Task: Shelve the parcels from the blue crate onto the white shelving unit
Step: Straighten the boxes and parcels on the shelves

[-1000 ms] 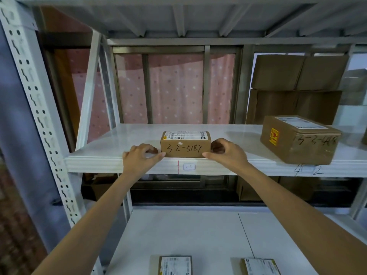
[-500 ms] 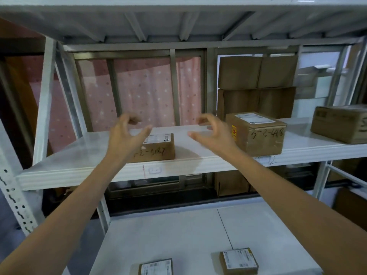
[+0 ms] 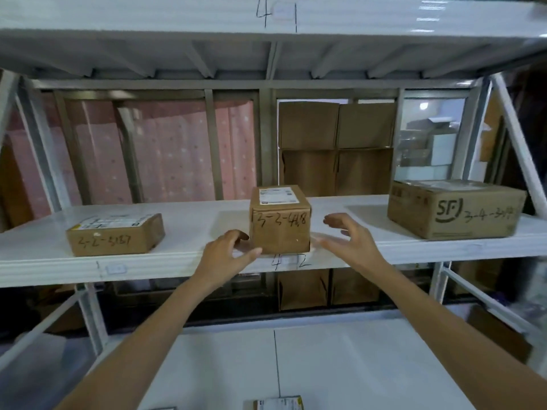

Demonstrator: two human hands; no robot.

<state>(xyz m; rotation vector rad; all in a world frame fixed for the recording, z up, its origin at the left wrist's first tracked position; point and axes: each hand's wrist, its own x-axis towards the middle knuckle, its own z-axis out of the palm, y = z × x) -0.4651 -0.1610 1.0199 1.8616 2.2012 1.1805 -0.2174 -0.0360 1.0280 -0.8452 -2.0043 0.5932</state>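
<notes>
The middle parcel (image 3: 280, 220), a small, nearly cubic brown carton, stands upright at the front edge of the middle shelf (image 3: 189, 232) of the white shelving unit, just above a handwritten "4-2" on the shelf lip. The step in hand looks like squaring this carton in its slot. To do that well, both palms should meet its 2 side faces low and level, so it slides or turns flat instead of tipping forward off the edge. It should end with its marked face outward and its base fully on the board.

The left hand (image 3: 226, 251) is at the carton's lower left corner, fingers loosely curved; whether it touches is hard to tell, and it grips nothing. The right hand (image 3: 352, 241) hovers just beside the right face, spread wide and holding nothing.

The carton has a white shipping label on top and "3-3-448", or something close, inked on the front. Its corners look crisp, so it should be stiff and light to push.

Outward, a flat parcel (image 3: 115, 235) marked "3-2-3187" lies well to the left, and a larger SF-printed parcel (image 3: 455, 210) sits well to the right. The edge of 1 more labelled parcel (image 3: 278, 404) shows on the lower shelf. The blue crate is not in view.
</notes>
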